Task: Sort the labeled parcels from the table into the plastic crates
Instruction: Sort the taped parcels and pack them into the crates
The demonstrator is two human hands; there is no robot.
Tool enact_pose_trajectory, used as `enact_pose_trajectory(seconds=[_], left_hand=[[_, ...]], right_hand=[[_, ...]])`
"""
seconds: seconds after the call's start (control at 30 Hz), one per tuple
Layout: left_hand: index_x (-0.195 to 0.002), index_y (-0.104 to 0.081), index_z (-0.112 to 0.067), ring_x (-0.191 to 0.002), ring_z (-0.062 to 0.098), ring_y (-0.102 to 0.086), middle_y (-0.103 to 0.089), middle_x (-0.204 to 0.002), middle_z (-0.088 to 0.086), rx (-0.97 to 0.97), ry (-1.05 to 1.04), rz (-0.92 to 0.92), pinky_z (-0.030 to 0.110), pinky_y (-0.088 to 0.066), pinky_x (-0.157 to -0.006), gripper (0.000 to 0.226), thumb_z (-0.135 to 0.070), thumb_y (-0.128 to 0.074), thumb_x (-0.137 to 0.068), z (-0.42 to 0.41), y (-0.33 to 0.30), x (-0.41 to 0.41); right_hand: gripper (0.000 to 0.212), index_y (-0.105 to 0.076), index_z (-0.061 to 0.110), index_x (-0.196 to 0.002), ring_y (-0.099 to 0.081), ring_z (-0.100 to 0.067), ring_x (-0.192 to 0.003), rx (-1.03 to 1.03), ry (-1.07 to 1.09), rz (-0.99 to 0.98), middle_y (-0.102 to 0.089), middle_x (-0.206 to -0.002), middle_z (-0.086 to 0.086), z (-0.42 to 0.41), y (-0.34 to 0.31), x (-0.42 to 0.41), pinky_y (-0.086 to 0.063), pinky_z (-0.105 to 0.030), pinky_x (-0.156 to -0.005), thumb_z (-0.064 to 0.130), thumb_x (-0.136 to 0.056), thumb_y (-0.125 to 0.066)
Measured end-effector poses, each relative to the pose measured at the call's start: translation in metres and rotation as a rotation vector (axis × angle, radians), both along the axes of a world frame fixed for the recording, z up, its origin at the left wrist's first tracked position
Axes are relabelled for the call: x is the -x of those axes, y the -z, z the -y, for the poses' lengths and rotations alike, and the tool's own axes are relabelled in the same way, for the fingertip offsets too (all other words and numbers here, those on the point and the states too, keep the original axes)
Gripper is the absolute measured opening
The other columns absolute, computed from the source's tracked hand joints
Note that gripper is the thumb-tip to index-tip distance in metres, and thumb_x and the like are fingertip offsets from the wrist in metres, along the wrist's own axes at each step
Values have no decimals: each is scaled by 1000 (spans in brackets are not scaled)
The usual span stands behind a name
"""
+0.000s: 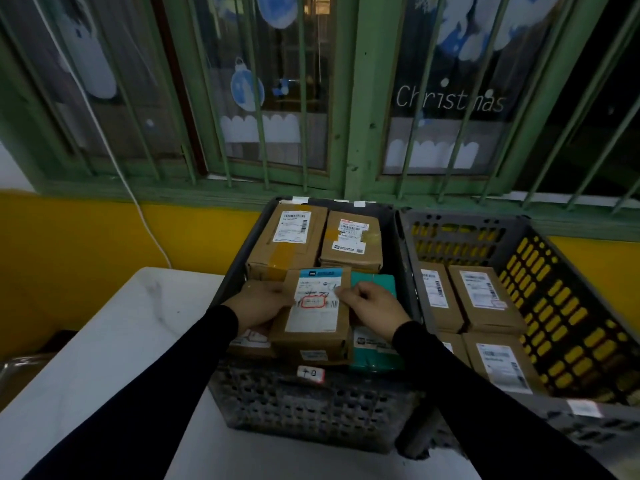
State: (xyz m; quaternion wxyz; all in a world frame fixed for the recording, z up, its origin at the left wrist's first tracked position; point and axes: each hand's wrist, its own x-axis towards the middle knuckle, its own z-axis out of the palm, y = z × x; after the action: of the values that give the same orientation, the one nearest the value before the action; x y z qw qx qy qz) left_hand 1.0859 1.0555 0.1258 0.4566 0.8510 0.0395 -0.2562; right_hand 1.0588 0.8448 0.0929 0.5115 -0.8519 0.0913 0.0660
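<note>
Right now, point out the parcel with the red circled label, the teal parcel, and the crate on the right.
Parcel with the red circled label point(313, 306), head view, on its white label.
Teal parcel point(375, 282), head view, on its top face.
Right crate point(561, 306), head view, on its slotted side wall.

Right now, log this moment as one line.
both hands hold labeled parcel | over left crate | not released

A small parcel-sorting station, apparently a courier pick-up point set against a shopfront window. Two dark plastic crates at 12 and 2 o'clock hold labelled cardboard parcels and stand on a white table. Behind, at 12 o'clock, a green-framed barred window carries Christmas decals above a yellow wall.
</note>
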Motion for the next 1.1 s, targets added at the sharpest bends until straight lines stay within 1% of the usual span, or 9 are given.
enact_pose_trajectory(seconds=[0.1,0.27,0.4,0.53,0.63,0.73,0.87,1.0,1.1], left_hand=[[-114,-62,-25,-92,19,-64,-67,-109,2,-39,-8,11,31,-56,-67,23,-37,-60,-94,1,0,-1],[-100,-62,-31,-96,19,-68,-70,-105,0,-37,-14,11,40,-59,-85,19,-45,-68,-87,0,1,-4],[-106,-57,-32,-87,13,-64,-64,-97,-7,-108,51,83,28,-57,-65,23,-44,-67,-88,7,0,-1],[-121,-60,-26,-91,10,-59,-63,-113,-6,-198,136,189,27,-55,-77,36,-43,-64,-90,16,3,2],[-122,-61,-22,-95,9,-55,-63,-125,-1,-296,205,269,22,-47,-82,37,-43,-62,-92,23,5,5],[-125,-57,-20,-106,15,-58,-62,-129,1,-375,262,275,27,-48,-91,41,-46,-60,-93,26,7,4],[-127,-55,-19,-108,19,-59,-62,-128,2,-422,290,207,30,-51,-91,49,-51,-60,-90,20,13,2],[-130,-52,-20,-111,19,-57,-60,-129,3,-571,315,315,26,-44,-83,52,-54,-58,-91,20,21,7],[-150,-28,-22,-131,22,-44,-37,-152,5,-639,390,469,35,-39,-102,71,-56,-53,-92,17,26,7]], right_hand=[[47,-60,12,-86,-68,-18,-87,-19,-24,14,-72,-90,0,0,1,0,-56,-39,-85,59,-89,-58],[40,-56,18,-81,-65,-14,-83,-32,-47,50,-68,-86,5,-2,-1,-2,-49,-27,-69,56,-93,-56],[42,-49,17,-77,-60,-17,-77,63,-81,-24,-62,-82,-1,6,6,-4,-44,-29,-67,55,-95,-53],[47,-41,17,-70,-45,-17,-63,258,-103,-67,-42,-67,-3,13,9,-5,-33,-30,-59,55,-96,-51],[39,-50,21,-75,-49,-12,-66,411,-79,-51,-53,-74,2,15,10,-5,-35,-26,-54,56,-92,-55],[35,-56,20,-100,-57,-14,-84,407,-52,-40,-61,-98,2,17,14,-3,-43,-28,-67,54,-90,-60],[58,-45,23,-134,-61,-20,-108,315,-58,-20,-58,-130,-2,14,23,-6,-54,-35,-90,51,-87,-65],[78,-23,28,-154,-49,-22,-128,383,-118,29,-33,-152,-5,10,28,-5,-43,-33,-108,51,-90,-60],[71,-22,27,-156,-35,-24,-139,497,-195,99,-27,-156,-5,8,29,-5,-31,-31,-114,50,-96,-51]])
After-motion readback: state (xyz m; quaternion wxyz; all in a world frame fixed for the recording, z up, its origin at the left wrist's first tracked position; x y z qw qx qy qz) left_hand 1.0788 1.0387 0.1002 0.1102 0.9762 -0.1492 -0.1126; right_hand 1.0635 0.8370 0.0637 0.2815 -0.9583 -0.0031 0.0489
